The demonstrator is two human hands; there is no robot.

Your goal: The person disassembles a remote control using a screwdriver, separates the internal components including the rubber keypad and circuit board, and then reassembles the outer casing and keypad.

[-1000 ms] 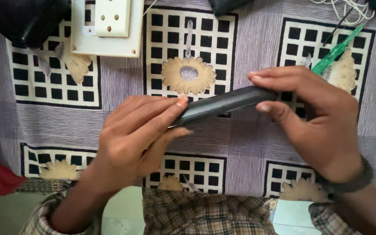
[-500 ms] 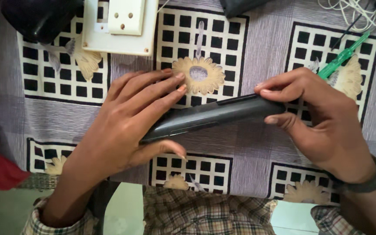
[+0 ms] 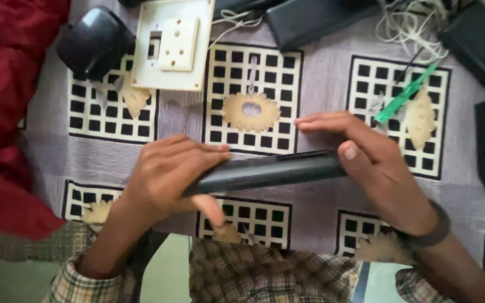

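Note:
A long, slim black device lies almost level between both hands, above a patterned grey cloth. My left hand wraps its left end, fingers over the top and thumb underneath. My right hand grips the right end, thumb on the near side and fingers stretched over the far side. A dark band sits on my right wrist.
A cream switch plate lies at the top, with a black rounded object to its left. A green tool, tangled white wire and black boxes lie at the right. Red fabric covers the left side.
The view has shifted, so the hands and the device now sit lower in frame. The device has tipped from a slant to nearly level, and my left hand curls more closely round its end.

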